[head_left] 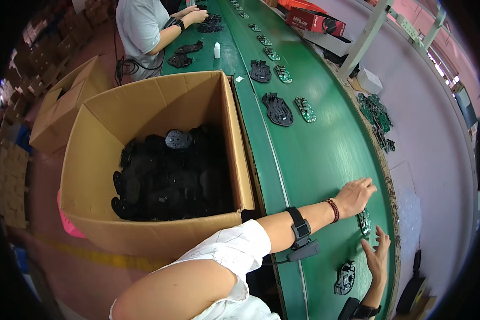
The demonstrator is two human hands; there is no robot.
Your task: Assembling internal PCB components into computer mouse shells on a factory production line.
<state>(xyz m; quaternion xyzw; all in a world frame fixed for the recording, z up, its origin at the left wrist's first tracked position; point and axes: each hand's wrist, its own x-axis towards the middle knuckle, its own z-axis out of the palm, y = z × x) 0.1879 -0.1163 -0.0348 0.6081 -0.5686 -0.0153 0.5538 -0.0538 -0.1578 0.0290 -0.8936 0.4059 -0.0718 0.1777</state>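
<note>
The fingers of the right hand [377, 255] are spread apart, with the thumb standing off from them and nothing visible between; the left hand [354, 198] is bent over with its fingers curled, and whether they are closed on anything cannot be told, since the back of the hand faces the head camera. In this head view, a green circuit board [365, 223] lies just below the left hand and near the fingertips of the right, its upper end partly hidden by the left hand. Nearer the person, a black shell [345, 278] with pale inner parts lies on the green work surface [330, 154], to the left of the right forearm. A beaded bracelet [333, 210] circles the left wrist, and a black strap [300, 229] sits higher on that forearm. Farther up the surface, a dark shell [278, 109] lies beside another circuit board [305, 109], and more boards continue in a line toward the far end. Left of the surface stands a large cardboard box [154, 234] holding many black parts [181, 181], with a grey part [178, 140] on top. Beyond it, a co-worker [141, 37] handles dark pieces near a small white bottle [217, 50].
</note>
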